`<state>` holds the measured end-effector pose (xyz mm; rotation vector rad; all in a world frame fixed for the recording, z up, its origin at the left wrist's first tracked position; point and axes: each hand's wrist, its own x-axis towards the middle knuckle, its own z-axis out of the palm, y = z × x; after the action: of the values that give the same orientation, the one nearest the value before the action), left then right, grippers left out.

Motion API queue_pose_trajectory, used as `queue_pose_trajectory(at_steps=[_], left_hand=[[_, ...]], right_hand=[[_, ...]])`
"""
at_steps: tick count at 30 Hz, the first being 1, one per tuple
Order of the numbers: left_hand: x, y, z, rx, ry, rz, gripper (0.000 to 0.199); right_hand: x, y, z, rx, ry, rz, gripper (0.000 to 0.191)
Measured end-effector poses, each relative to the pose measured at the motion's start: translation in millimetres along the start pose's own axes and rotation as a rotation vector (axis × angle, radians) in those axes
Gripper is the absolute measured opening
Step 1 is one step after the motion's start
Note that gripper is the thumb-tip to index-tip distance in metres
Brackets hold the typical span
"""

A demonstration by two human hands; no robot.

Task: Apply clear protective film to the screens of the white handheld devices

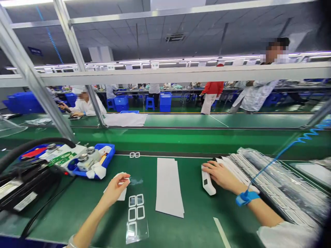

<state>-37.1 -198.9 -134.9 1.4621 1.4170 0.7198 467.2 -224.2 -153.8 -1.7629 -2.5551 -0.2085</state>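
Our left fingers (124,176) pinch, catch unclear, over half-hidden paper (122,196); right fingers (212,167) clasp a gadget (209,187) near the bench's (196,224) far edge.

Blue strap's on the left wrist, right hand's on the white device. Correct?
Wrong wrist: the head view shows the blue strap on the right one. The right hand is on the white device, as you say.

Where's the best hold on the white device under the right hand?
Probably across the midsection of the white device, from above right: it is long and narrow, so a grip can straddle its long edges. The right hand overlaps its far end.
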Motion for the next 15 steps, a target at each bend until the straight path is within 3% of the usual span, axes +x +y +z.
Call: queue_pose_trajectory(at_steps=[2,5,8,10,15], left_hand=[[-14,-10,-3.9,-0.002,0.046,-0.023,0.058],[-39,-19,-0.8,0.05,0.101,-0.02,0.048],[-68,-25,12.8,0.125,0.126,0.051,0.037],[-90,-30,24.8,0.134,0.14,0.079,0.034],[-139,-51,50.9,0.048,0.194,0.038,0.032]], right_hand=[[-4,4,2,-0.033,-0.031,0.021,0.024],[-18,-6,12,-0.143,0.067,0.115,0.027],[-36,-38,21,-0.332,0.345,0.224,0.03],[-45,-67,25,-0.423,0.459,0.208,0.033],[-47,-114,23,-0.348,0.491,0.093,0.04]])
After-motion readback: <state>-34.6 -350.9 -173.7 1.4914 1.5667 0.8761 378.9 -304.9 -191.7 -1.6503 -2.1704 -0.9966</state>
